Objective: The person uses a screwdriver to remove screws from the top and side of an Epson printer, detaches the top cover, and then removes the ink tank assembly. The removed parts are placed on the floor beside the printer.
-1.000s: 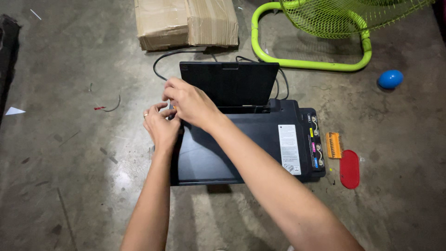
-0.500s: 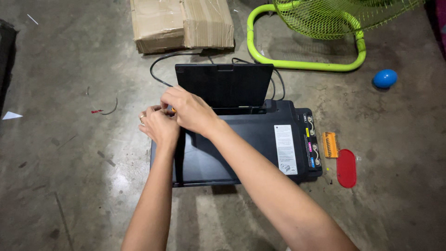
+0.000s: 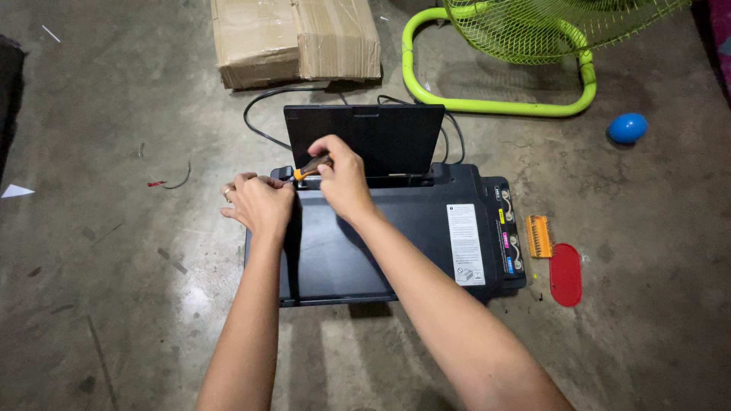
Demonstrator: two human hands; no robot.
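A black printer (image 3: 396, 236) lies on the concrete floor, its rear paper tray (image 3: 365, 141) raised upright. My right hand (image 3: 343, 179) grips a screwdriver with an orange and black handle (image 3: 311, 166), its tip pointing at the printer's back left corner. My left hand (image 3: 259, 204), wearing a ring, rests curled on that same left corner, next to the tool's tip. What its fingers press is hidden. Ink tanks with coloured labels (image 3: 509, 232) sit on the printer's right side.
A cardboard box (image 3: 293, 38) lies at the top. A lime-green fan with its tubular stand (image 3: 502, 103) stands upper right. A blue ball (image 3: 627, 128), an orange part (image 3: 539, 236) and a red oval lid (image 3: 565, 274) lie right of the printer. Black cables (image 3: 263, 122) trail behind.
My right hand has shifted right and turned, so the screwdriver's orange handle now shows. My left hand stays at the printer's left corner.
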